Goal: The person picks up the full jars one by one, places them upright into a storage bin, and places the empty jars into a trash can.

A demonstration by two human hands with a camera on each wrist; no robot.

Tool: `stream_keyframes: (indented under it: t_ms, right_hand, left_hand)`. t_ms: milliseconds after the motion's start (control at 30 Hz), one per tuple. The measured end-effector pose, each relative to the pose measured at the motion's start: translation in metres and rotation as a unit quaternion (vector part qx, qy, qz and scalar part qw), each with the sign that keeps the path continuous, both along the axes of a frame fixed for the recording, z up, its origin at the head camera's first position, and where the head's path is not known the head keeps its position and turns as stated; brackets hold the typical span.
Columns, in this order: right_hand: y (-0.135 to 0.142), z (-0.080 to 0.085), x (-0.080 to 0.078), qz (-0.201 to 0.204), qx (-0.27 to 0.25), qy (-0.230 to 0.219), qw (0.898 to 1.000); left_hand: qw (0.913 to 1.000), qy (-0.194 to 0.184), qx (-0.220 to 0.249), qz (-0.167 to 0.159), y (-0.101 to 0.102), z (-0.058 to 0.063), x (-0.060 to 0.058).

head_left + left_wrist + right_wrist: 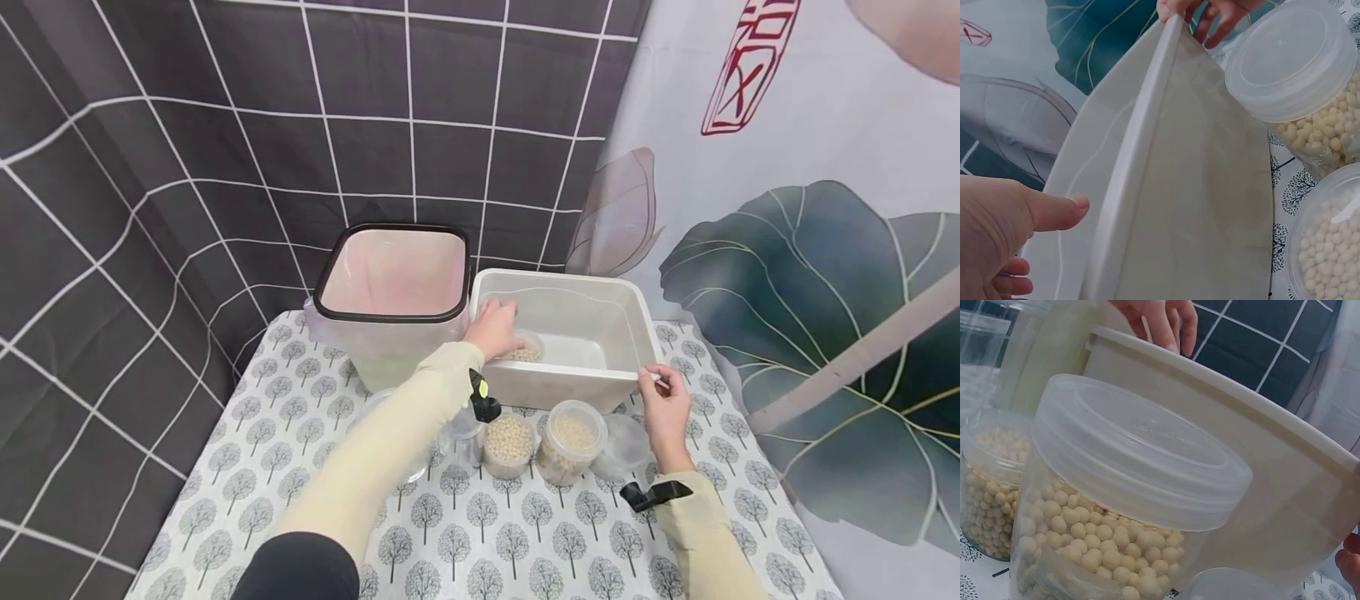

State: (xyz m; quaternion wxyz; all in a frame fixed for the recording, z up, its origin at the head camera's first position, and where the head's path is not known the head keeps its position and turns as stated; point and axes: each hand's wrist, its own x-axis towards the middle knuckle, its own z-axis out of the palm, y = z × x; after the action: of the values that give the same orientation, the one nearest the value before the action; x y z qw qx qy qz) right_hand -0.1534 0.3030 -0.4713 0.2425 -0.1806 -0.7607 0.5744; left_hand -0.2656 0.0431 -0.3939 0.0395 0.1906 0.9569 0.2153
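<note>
At the off-white tub's nine o'clock I see a black-rimmed bin. The left hand, thumb and fingers apart, reaches inside beside a soybean jar; contact, I can't tell. Two clear soybean jars block six o'clock. The tub, smooth and open-topped, stretches nine to three; the right hand pinches its four-o'clock rim.

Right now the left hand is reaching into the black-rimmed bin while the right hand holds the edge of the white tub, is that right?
Not quite: the head view shows the left hand in the white tub, not the bin. The right hand does hold the tub's edge.
</note>
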Motion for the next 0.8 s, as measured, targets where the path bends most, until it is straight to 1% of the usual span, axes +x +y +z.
stream_keyframes:
  t_ms: [200, 233, 367, 433, 467, 533, 667, 700, 767, 800]
  right_hand:
    - [0.000, -0.002, -0.001, -0.007, 0.001, 0.013, 1.000]
    - [0.001, -0.005, -0.002, -0.007, 0.004, 0.017, 1.000]
    - [0.002, -0.004, -0.001, -0.001, 0.000, 0.022, 1.000]
    - [0.002, -0.003, -0.001, 0.005, -0.008, 0.026, 1.000]
    - [0.002, -0.003, 0.000, 0.009, -0.023, 0.031, 0.999]
    - [0.001, -0.003, 0.000, 0.013, -0.026, 0.033, 0.999]
    - [0.001, -0.003, -0.001, 0.007, -0.048, 0.035, 0.998]
    - [0.000, -0.003, -0.002, 0.003, -0.041, 0.030, 0.999]
    - [0.002, -0.006, -0.004, -0.001, -0.042, 0.029, 0.999]
    - [0.004, -0.010, -0.006, -0.001, -0.051, 0.031, 0.998]
  left_hand:
    - [0.9997, 0.003, 0.018, -0.016, -0.005, 0.009, 0.008]
    - [0.9997, 0.004, 0.017, -0.017, -0.005, 0.010, 0.009]
    - [0.9995, 0.016, 0.008, -0.026, -0.006, 0.015, 0.017]
    - [0.9992, 0.021, 0.005, -0.032, -0.006, 0.016, 0.021]
    - [0.9991, 0.023, 0.006, -0.035, -0.007, 0.017, 0.023]
    - [0.9988, 0.025, 0.010, -0.039, -0.007, 0.019, 0.026]
    - [0.9984, 0.028, 0.018, -0.045, -0.009, 0.022, 0.032]
    - [0.9984, 0.028, 0.020, -0.045, -0.009, 0.022, 0.033]
    - [0.9985, 0.028, 0.021, -0.042, -0.010, 0.022, 0.035]
    - [0.9985, 0.029, 0.023, -0.041, -0.011, 0.022, 0.037]
